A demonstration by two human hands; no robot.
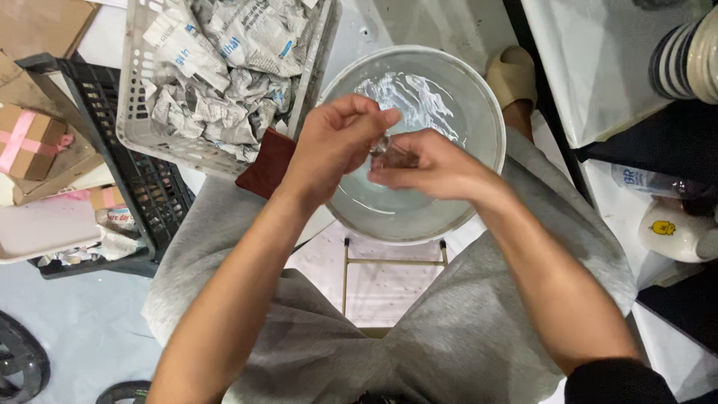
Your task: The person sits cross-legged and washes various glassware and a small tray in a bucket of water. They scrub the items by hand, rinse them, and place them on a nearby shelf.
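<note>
Over the white basin (490, 120) of water, both hands meet at centre frame. Left hand (333, 146) and right hand (430, 164) are together, fingertips pinched on one small dark, glassy-looking object (389, 152); what it is can't be made out, too hidden. Object sits between the two hands, just above the water surface, left fingers on its upper left, right fingers wrapping its lower right. Long axis unclear. Neither hand is clearly nearer; both touch it. Basin rests on a small stool frame (393, 262) between the person's knees in grey shorts (449, 337). White plastic crate (134, 112) of crumpled newspaper (224, 67) lies to the left, a dark red cloth (265, 164) beside it, near the left wrist.
</note>
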